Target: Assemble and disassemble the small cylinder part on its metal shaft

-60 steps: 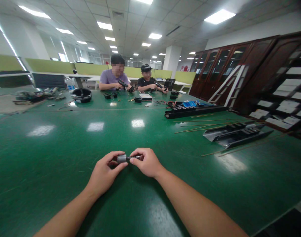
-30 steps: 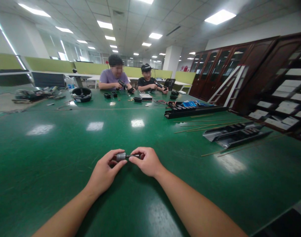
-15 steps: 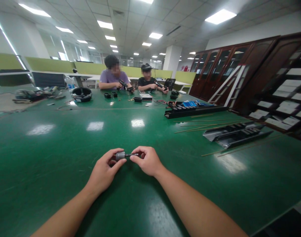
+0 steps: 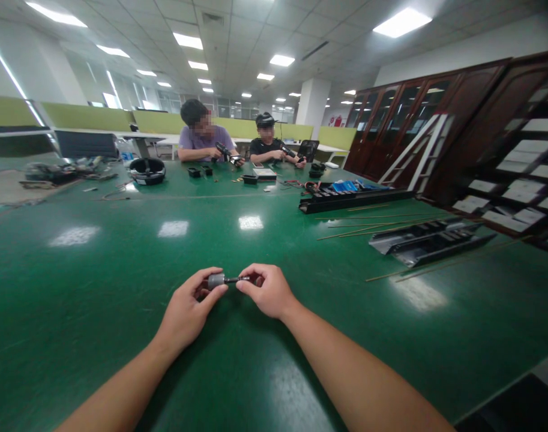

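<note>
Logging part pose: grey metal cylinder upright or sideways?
Sideways: thin dark shaft runs roughly level from the grey cylinder to the right hand.

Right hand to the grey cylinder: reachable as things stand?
Probably yes: the right hand is close by, holding the far end of the shaft, with only that between. The left hand grips the grey cylinder, though, leaving limited room.

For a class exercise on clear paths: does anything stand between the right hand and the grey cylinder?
Only the thin dark shaft, which spans the gap from the right hand to the grey cylinder in the left hand. Nothing else is visible between them.
</note>
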`<state>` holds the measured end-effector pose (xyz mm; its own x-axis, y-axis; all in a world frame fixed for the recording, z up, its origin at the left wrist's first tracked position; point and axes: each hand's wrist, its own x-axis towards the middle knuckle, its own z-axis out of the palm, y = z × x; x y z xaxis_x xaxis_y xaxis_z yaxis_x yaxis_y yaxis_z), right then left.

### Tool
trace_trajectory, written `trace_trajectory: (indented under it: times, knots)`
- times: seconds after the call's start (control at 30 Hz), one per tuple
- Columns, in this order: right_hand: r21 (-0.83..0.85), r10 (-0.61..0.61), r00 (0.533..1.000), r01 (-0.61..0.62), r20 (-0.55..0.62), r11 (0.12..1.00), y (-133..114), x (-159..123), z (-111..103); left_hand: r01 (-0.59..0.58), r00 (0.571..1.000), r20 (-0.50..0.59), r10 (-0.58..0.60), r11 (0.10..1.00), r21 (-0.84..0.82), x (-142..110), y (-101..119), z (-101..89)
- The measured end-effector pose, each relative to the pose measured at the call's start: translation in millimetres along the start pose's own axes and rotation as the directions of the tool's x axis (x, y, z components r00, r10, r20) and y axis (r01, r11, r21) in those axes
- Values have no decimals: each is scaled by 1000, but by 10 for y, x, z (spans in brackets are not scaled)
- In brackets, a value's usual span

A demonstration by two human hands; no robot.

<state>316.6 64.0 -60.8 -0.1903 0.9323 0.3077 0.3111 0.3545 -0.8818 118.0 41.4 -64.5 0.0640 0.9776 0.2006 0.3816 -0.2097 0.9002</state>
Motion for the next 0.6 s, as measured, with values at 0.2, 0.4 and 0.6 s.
trace_trajectory:
  times: [0.2, 0.4, 0.6]
  knots:
    - [4, 5, 1000, -5, -3, 1000, 10, 2, 8, -2, 1000, -5, 2, 1000, 6, 7, -6, -5]
    - [10, 17, 1000, -17, -14, 1000, 26, 3, 11, -7, 1000, -9, 7, 1000, 11, 10, 6, -9]
    - [21, 28, 1000, -28, -12, 999, 15, 8, 8, 6, 1000, -14, -7, 1000, -13, 9, 8, -22]
